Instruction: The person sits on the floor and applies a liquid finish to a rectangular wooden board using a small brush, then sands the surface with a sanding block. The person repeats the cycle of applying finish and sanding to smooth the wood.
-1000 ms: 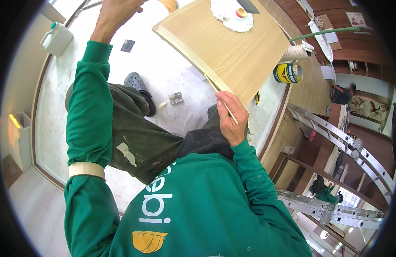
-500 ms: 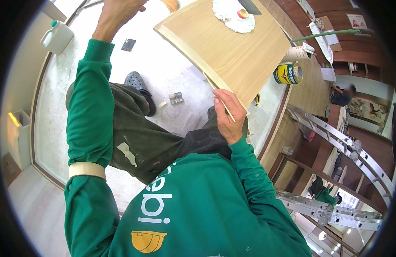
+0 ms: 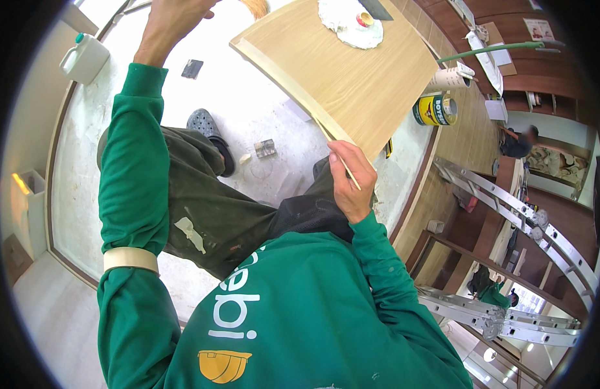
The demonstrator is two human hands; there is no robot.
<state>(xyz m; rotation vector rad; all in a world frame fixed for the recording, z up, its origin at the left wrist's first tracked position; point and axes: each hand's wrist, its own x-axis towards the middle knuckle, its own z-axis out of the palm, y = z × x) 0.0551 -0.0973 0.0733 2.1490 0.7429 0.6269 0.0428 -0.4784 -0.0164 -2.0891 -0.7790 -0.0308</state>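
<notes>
My right hand [image 3: 353, 180] is closed round a thin, pale wooden stick [image 3: 356, 184]. The stick slants up along the near-left edge of a wood-grain board [image 3: 352, 84], close against that edge; I cannot make out its far tip. Cut off by the top of the view, my left hand [image 3: 180, 16] is raised near the board's far-left corner. Most of its fingers are hidden, so whether it holds anything does not show. On the board lies a crumpled white sheet [image 3: 342, 29] bearing a small red-rimmed cup [image 3: 364, 19], with a dark flat piece [image 3: 376, 9] beside it.
A yellow-and-green paint can [image 3: 435, 109] stands right of the board. On the floor are a white jug [image 3: 84, 58], a dark sanding pad [image 3: 192, 69] and a small grey block [image 3: 265, 148]. Metal ladders [image 3: 501, 201] and people [image 3: 517, 144] are farther right.
My right hand has shifted slightly right and toward me, with the stick still in it. The left hand looks nearly unmoved. The whole view has drifted a little.
</notes>
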